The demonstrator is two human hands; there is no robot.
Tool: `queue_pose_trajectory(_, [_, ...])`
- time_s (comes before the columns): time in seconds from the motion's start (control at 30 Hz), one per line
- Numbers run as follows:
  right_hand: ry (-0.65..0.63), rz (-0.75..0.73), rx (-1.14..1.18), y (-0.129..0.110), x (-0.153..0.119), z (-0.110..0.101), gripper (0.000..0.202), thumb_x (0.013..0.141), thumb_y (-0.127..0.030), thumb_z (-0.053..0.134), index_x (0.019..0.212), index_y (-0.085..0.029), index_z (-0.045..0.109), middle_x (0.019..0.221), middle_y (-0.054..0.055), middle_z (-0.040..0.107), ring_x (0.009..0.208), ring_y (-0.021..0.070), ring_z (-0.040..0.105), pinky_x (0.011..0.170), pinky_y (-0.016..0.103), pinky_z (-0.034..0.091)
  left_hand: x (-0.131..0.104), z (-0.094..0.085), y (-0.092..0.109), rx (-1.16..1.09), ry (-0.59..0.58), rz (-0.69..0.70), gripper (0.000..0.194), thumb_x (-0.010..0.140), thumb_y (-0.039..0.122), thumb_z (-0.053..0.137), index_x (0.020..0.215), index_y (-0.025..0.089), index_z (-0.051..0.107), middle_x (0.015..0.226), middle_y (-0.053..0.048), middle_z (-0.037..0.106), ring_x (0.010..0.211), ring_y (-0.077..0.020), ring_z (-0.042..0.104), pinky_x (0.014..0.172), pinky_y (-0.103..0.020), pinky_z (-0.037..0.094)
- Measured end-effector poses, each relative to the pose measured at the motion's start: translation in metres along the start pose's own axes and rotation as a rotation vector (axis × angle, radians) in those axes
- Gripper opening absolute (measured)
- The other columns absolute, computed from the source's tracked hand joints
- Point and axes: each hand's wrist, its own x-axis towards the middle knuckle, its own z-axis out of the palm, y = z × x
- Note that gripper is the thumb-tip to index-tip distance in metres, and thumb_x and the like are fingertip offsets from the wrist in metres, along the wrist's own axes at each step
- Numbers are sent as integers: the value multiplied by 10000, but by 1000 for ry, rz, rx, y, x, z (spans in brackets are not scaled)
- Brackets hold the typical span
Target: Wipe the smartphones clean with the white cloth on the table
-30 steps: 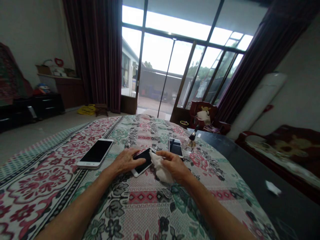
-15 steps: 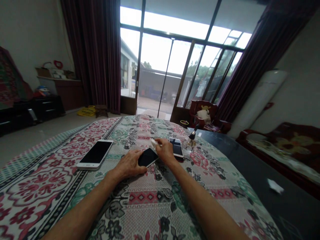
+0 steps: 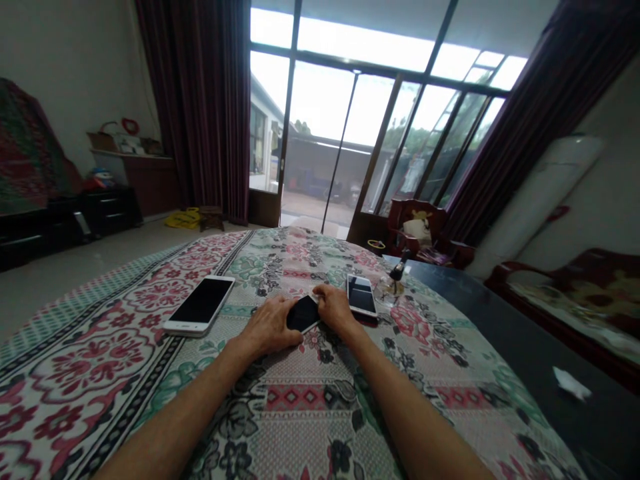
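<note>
A phone with a dark screen (image 3: 303, 315) lies tilted on the patterned tablecloth (image 3: 295, 427) between both hands. My left hand (image 3: 270, 325) grips its left end, thumb along the near edge. At the phone's right end is my right hand (image 3: 334, 308), its fingers curled together; a bit of white shows by the fingertips, mostly hidden. A larger white phone (image 3: 201, 305) lies face up to the left. Just right of my right hand lies another white phone (image 3: 361, 295), beside a clear glass container (image 3: 389, 291) with a dark-topped item.
A crumpled white tissue (image 3: 571, 384) lies on the dark surface (image 3: 520, 353) at the right. Beyond the table stand a carved wooden chair (image 3: 417, 223), a small stool (image 3: 211, 218) and glass doors (image 3: 325, 160).
My right hand has come down onto the phone's right end, and the white material at its fingers is now mostly covered. The whole view has shifted slightly, while my left hand keeps its hold.
</note>
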Motion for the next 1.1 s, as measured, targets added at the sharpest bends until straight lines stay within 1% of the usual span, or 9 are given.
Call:
queue_pose_trajectory(0.17, [2,-16,31,10,-17,-9,375,792,-25,471,1086,-131,676,1072,102,702,1009,191,638,887,242,433,-1,-3,4,7,6,9,581,661,350,656,1216,211,557,1118,-92,608,1043,-278,560,895,-360,429])
queue_pose_trajectory(0.27, [-25,-24,2,10,-29,-18,340,793,-28,475,1023,-144,696,1014,99,716,967,199,650,847,242,440,-2,-4,4,-8,3,11,559,671,346,648,1207,213,563,1096,-87,614,1019,-274,569,886,-356,432])
queue_pose_trajectory(0.37, [-47,-25,-58,7,-34,-24,323,790,-30,485,994,-144,707,985,112,718,934,215,656,826,257,444,-3,-4,3,-9,-5,7,549,681,341,642,1210,217,561,1078,-83,616,996,-267,575,882,-353,432])
queue_pose_trajectory(0.47, [-47,-8,-77,3,-29,-22,346,770,-18,504,1019,-147,706,1016,118,713,967,220,646,850,265,436,-2,-4,2,3,-4,27,573,679,342,646,1227,206,549,1087,-90,615,1006,-272,569,886,-359,431])
queue_pose_trajectory(0.6, [-17,-13,-51,1,-10,-10,349,787,-26,489,1027,-156,707,1044,103,708,995,204,637,868,256,431,-2,-5,3,11,-23,12,575,684,351,649,1234,221,539,1120,-84,605,1031,-273,562,896,-360,427])
queue_pose_trajectory(0.7, [-6,-24,-49,-1,2,-2,332,807,-52,490,1035,-162,705,1047,99,706,985,196,637,862,248,429,-2,-6,4,28,-35,-3,566,691,365,645,1229,224,539,1104,-84,600,1016,-274,563,879,-363,434])
queue_pose_trajectory(0.8, [-7,-31,-61,-4,5,1,336,801,-54,500,1035,-186,702,1047,93,701,970,188,632,844,239,422,-2,-5,3,27,-26,9,559,686,363,646,1218,226,547,1081,-80,605,1001,-275,565,872,-365,437])
queue_pose_trajectory(0.93, [-9,-58,-100,-5,-7,-5,331,796,-40,486,1015,-172,697,1018,96,691,959,185,614,817,230,409,-2,-3,2,5,-23,7,562,675,340,651,1219,240,550,1103,-77,603,1024,-279,560,886,-368,432])
queue_pose_trajectory(1.1, [-61,-80,-141,3,-31,-23,315,783,-20,477,969,-154,693,971,99,680,907,183,612,794,234,402,-1,0,-1,-4,-10,25,609,676,352,648,1260,232,523,1177,-87,575,1084,-279,540,926,-365,418])
